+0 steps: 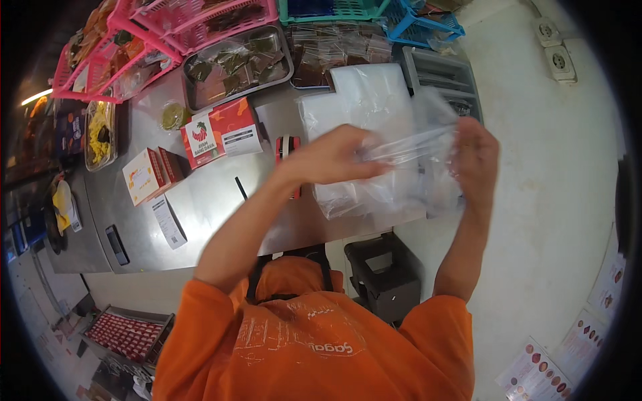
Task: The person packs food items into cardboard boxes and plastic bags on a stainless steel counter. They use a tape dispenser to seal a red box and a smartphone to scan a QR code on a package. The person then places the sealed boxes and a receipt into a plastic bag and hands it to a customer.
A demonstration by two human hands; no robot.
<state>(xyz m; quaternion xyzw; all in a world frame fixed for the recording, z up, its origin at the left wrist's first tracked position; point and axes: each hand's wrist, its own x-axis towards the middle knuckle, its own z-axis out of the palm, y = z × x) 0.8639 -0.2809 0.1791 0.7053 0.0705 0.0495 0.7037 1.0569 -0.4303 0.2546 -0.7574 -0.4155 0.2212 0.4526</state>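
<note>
A clear plastic bag is stretched between my two hands above the right end of the counter. Its gathered folds run into my left hand, which grips one side with the thumb extended. At the other side, near the wall, my right hand grips the bag's edge; motion blurs its fingers. Beneath the bag lies a stack of flat translucent plastic bags, partly hidden by my hands. A red and black object, perhaps a stapler or tape dispenser, sits left of the stack, partly behind my left forearm.
On the steel counter are a red printed box, smaller boxes, a phone and a metal tray of packets. Pink baskets line the back. The wall bounds the right; a dark stool stands below.
</note>
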